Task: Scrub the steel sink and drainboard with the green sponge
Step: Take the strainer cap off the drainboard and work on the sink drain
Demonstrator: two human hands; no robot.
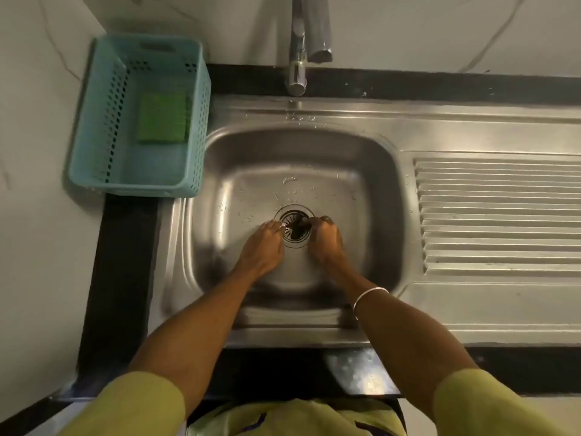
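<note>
The green sponge (162, 116) lies flat inside a light blue plastic basket (132, 187), to the left of the sink and apart from both hands. Water drops dot the steel sink bowl (251, 158), and the ribbed drainboard (496, 215) stretches to its right. Both of my hands are down in the bowl at the round drain strainer (294, 215). My left hand (262, 247) has its fingertips pinched on the strainer's left rim. Curled fingers of my right hand (325, 239) grip the right rim. The hands hide the strainer's near half.
A chrome tap (297, 58) stands behind the bowl, its spout over the back rim. A black stone counter edge (119, 278) frames the sink on the left, back and front. Pale marbled wall tiles rise behind and to the left.
</note>
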